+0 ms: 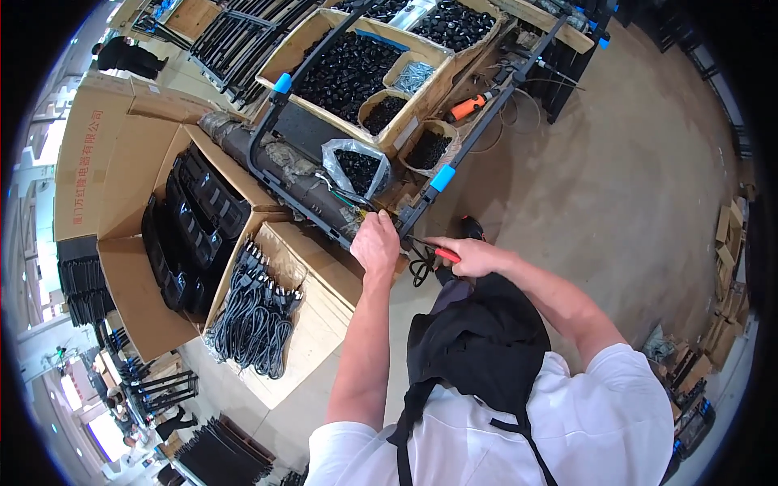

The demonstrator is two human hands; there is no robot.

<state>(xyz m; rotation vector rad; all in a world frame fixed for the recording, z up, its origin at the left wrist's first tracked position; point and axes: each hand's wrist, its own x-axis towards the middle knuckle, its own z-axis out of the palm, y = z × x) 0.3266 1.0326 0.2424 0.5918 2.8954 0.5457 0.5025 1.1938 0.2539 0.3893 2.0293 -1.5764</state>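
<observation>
A black tubular metal frame [478,131] with blue sleeves [442,178] lies across the bench before me. My left hand [376,243] is closed at the frame's near corner, beside thin green and yellow wires [347,197]; its fingers hide what they grip. My right hand [476,257] is wrapped round the red handles of a hand tool that looks like pliers [447,254]. The tool's tip points left toward the frame's corner, close to my left hand. A black cable [420,269] hangs in loops just below the tip.
Boxes of black parts [348,77] stand beyond the frame, with a plastic bag of black pieces [358,168] nearer. An orange power tool [468,107] lies right of them. To the left are a carton of black plastic parts [194,227] and a box of bundled cables [258,312].
</observation>
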